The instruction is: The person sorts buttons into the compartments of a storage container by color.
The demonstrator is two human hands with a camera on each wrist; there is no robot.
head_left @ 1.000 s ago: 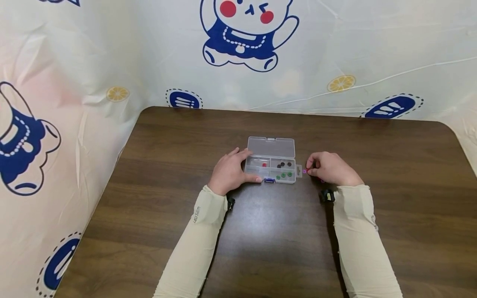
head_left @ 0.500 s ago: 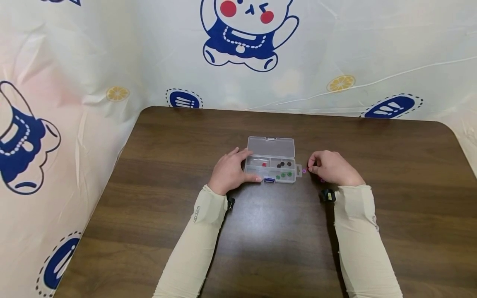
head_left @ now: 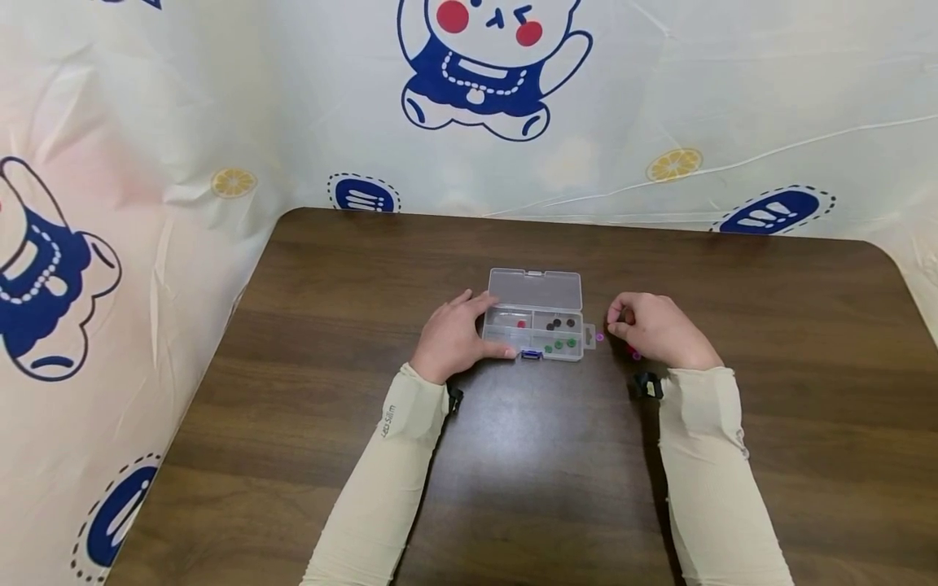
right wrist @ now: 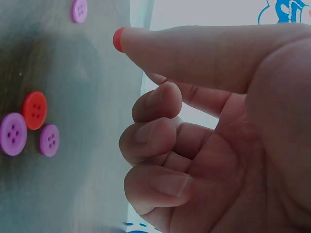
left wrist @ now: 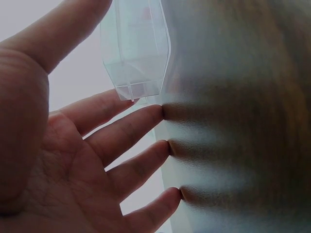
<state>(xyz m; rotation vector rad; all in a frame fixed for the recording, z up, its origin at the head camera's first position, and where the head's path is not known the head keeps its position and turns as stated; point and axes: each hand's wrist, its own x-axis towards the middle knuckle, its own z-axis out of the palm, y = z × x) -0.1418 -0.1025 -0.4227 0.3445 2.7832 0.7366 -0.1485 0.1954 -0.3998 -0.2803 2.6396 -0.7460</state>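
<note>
A clear plastic compartment box lies on the table with its lid folded back. My left hand holds its left end, thumb at the front edge and index finger at the back corner; the other fingers spread straight in the left wrist view. A red button sits in the back left compartment, black buttons in the back right, green buttons in the front right. Between thumb and index finger, my right hand pinches another red button, mostly hidden behind the thumb, right of the box.
One purple button lies near the box's hanging tab. Under the right hand, a red button rests among a larger purple button and a smaller purple one. A printed curtain hangs behind the brown table.
My right hand has shifted slightly back and right, away from the purple button by the tab. The loose buttons beside its wrist show more now. My left hand has stayed on the box.
</note>
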